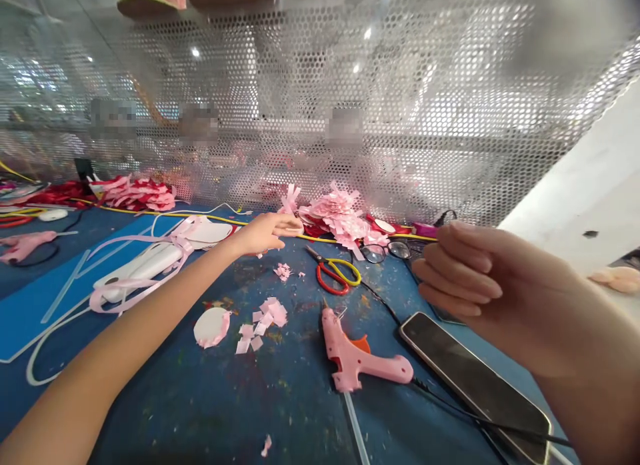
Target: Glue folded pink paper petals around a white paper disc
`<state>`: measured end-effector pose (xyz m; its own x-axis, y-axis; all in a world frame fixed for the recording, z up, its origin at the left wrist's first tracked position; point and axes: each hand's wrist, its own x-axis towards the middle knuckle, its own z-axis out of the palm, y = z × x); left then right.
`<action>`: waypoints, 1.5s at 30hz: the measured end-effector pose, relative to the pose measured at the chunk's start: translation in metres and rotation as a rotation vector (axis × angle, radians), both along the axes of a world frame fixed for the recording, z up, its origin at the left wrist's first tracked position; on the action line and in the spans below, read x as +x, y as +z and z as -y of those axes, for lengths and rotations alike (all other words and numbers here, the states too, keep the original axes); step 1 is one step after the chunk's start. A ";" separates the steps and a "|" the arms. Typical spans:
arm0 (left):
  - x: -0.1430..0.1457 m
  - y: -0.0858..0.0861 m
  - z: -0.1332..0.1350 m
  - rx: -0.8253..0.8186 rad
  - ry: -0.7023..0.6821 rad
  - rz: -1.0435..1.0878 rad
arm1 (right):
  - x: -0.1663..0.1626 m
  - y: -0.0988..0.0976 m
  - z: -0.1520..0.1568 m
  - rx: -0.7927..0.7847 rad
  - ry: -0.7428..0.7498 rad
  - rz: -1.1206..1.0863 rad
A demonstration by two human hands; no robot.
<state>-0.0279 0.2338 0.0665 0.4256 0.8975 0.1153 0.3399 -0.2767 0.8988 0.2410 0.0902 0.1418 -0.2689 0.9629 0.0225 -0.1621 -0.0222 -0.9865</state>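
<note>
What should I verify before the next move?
Pink plastic glue gun apart from left hand and right hand: ok.
Metal scissors with red and yellow handles apart from both hands: ok.
Round white disc partly edged in pink paper on blue tabletop: ok.
Small square pink paper pieces in one pile: not ok, scattered.
Black glue-gun cord clear of black rectangular phone: not ok, crosses it.
Right hand empty: cannot tell, fingers curled.

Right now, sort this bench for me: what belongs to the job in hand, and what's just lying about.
Likely in the job:
white disc edged with pink
loose pink squares
pink strip pile
middle glue gun
middle scissors

Probably just lying about:
phone
eyeglasses
far-left glue gun
</note>
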 end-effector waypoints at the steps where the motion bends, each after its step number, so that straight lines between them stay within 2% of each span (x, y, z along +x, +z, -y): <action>1: -0.007 -0.005 -0.002 -0.003 0.043 -0.041 | 0.000 -0.001 -0.001 0.004 0.020 0.023; 6: -0.032 -0.035 -0.005 -0.057 0.159 -0.173 | -0.001 -0.006 -0.004 0.052 0.041 0.085; 9: -0.031 -0.050 -0.002 -0.107 0.179 -0.229 | -0.002 -0.007 -0.006 0.049 0.032 0.102; 11: -0.026 -0.054 0.003 -0.133 0.175 -0.246 | -0.001 -0.007 -0.005 0.060 0.026 0.114; 13: -0.021 -0.051 0.010 -0.158 0.155 -0.239 | 0.000 -0.007 -0.004 0.080 0.016 0.121; 17: -0.015 -0.036 0.025 -0.215 0.062 -0.185 | 0.001 -0.005 -0.001 0.101 -0.012 0.137; 20: -0.012 -0.028 0.028 -0.194 0.039 -0.177 | 0.000 -0.006 -0.002 0.108 -0.021 0.135; 25: -0.005 -0.040 0.023 -0.026 0.097 -0.192 | -0.002 -0.007 -0.002 0.117 0.001 0.129; 29: 0.002 -0.047 0.025 -0.012 0.025 -0.189 | -0.002 -0.007 -0.002 0.119 0.008 0.119; 31: 0.003 -0.041 0.028 0.022 0.025 -0.153 | -0.001 -0.007 -0.002 0.111 0.018 0.115; 35: 0.002 -0.013 0.041 0.187 0.155 -0.024 | -0.004 -0.012 -0.006 0.089 0.014 0.040; 38: 0.007 0.003 0.060 0.160 0.234 -0.030 | -0.010 -0.017 -0.011 0.015 0.052 -0.059; 40: 0.015 0.007 0.073 0.110 0.159 0.022 | -0.015 -0.021 -0.013 -0.023 0.132 -0.098; 42: 0.026 0.006 0.087 -0.008 -0.045 0.225 | -0.021 -0.025 -0.013 -0.048 0.218 -0.157; 45: 0.045 0.000 0.107 -0.340 -0.345 0.527 | -0.033 -0.031 -0.006 -0.059 0.331 -0.315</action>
<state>0.0167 0.1271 0.0668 0.6567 0.7443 0.1217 -0.2199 0.0346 0.9749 0.2080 0.0960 0.1104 -0.5508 0.8286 0.0999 -0.4288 -0.1782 -0.8857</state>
